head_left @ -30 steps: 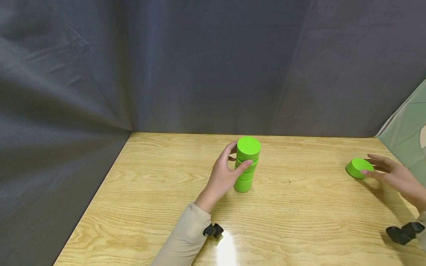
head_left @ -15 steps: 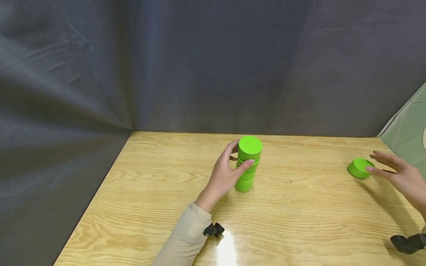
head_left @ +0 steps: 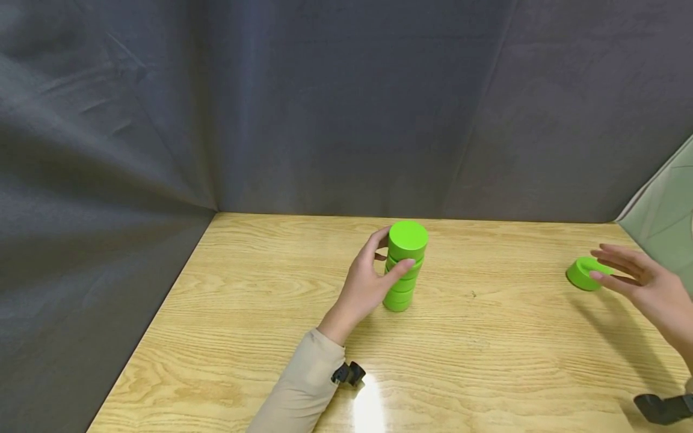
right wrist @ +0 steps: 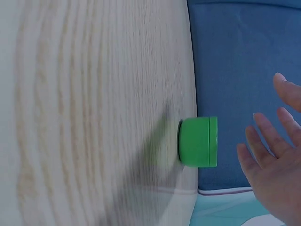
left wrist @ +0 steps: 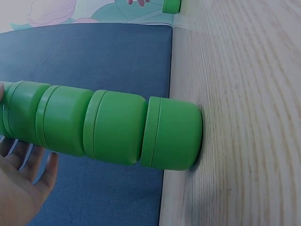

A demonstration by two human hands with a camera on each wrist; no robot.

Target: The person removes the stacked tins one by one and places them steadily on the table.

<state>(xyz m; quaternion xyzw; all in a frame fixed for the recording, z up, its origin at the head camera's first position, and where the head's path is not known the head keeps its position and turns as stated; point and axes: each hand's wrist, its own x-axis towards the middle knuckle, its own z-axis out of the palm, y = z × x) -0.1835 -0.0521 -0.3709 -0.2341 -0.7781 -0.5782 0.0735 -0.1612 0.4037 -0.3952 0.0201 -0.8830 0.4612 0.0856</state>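
An upright stack of several round green lidded jars [head_left: 408, 236] stands at the middle of the table. My left hand [head_left: 364, 279] holds its upper part from the left, thumb in front and fingers behind. In the left wrist view the lid seams of the stacked jars [left wrist: 117, 127] show, and the lowest one rests on the wood. Off to the right, a single green jar [head_left: 580, 276] sits on the table. Above and beside it, my right hand [head_left: 649, 285] is held with fingers spread. The right wrist view shows a gap between that jar [right wrist: 197, 142] and the fingertips.
The light wooden table [head_left: 487, 355] ends at a dark cloth wall [head_left: 352, 120] behind and another on the left. A pale green patterned panel [head_left: 668, 198] borders the right side. Black wrist cameras [head_left: 348, 374] are strapped to both sleeves.
My right hand has come off the single jar, lifting slightly, and its shadow on the table has lengthened. The left hand and the stack stay in place.
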